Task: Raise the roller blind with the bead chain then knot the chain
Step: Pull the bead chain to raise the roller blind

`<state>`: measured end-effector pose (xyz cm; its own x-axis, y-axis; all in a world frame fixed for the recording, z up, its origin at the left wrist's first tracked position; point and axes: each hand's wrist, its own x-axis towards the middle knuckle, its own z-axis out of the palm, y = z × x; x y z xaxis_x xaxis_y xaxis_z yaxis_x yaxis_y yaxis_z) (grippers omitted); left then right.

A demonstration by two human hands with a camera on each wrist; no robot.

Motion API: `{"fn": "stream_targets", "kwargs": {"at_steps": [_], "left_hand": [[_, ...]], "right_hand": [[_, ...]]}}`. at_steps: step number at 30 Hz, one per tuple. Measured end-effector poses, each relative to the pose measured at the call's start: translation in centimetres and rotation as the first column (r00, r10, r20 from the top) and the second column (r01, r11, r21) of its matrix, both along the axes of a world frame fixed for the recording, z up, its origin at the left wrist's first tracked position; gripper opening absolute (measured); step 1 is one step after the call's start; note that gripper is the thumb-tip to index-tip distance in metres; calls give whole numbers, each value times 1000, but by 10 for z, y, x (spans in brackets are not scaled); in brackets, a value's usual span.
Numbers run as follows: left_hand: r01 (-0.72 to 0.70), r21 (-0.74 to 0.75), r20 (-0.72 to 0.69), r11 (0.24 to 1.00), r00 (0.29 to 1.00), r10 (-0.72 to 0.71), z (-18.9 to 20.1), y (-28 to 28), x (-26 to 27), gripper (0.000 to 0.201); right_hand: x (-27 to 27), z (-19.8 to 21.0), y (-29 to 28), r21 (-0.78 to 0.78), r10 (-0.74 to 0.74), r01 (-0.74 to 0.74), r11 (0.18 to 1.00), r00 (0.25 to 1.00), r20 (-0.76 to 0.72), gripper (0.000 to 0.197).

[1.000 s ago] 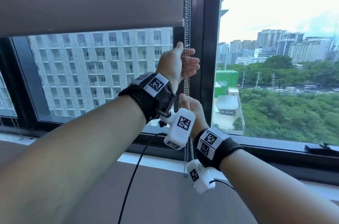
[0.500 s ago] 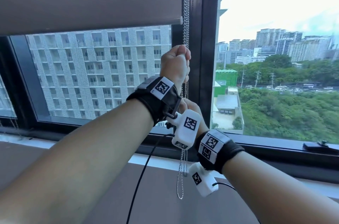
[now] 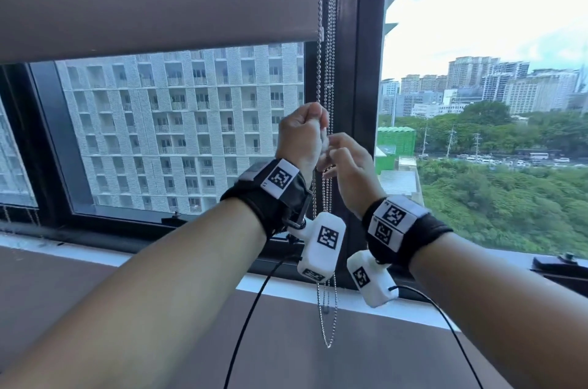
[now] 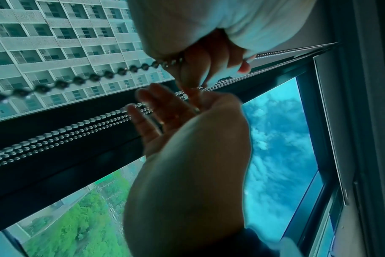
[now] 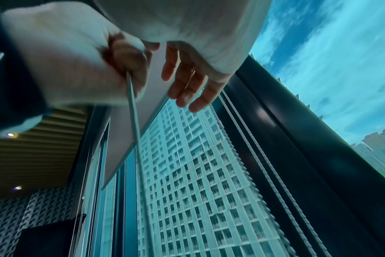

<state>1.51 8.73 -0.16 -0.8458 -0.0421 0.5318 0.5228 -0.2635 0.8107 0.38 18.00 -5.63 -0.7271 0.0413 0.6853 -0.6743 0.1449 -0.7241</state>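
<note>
The grey roller blind covers the top part of the window, with its bottom bar above my hands. The metal bead chain hangs in several strands along the dark frame post, and its loop end dangles below my wrists. My left hand is a fist gripping one strand, which runs taut in the right wrist view. Just right of it and slightly lower, my right hand has its fingers loosely extended against the other strands. I see no grip there.
The dark window frame post stands right behind the chain. A white sill runs below, with a black fitting at its right end. Black cables hang from the white wrist cameras.
My left hand went from loose fingers to a fist on the chain. My right hand rose from below the left wrist to beside it. The loop end swung.
</note>
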Motion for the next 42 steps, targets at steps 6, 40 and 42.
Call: {"fn": "stream_targets", "kwargs": {"at_steps": [6,40,42], "left_hand": [[37,-49,60,998,998,-34,-27,-3,1,40],[6,-152,51,988,999,2,-50,-27,4,38],[40,-88,42,995,998,-36,-35,-22,5,35]], "right_hand": [[0,41,-2,13,-68,70,997,992,-107,23],[5,11,-20,-103,54,-44,994,994,93,39],[2,2,-19,-56,12,-10,998,999,44,38]]}}
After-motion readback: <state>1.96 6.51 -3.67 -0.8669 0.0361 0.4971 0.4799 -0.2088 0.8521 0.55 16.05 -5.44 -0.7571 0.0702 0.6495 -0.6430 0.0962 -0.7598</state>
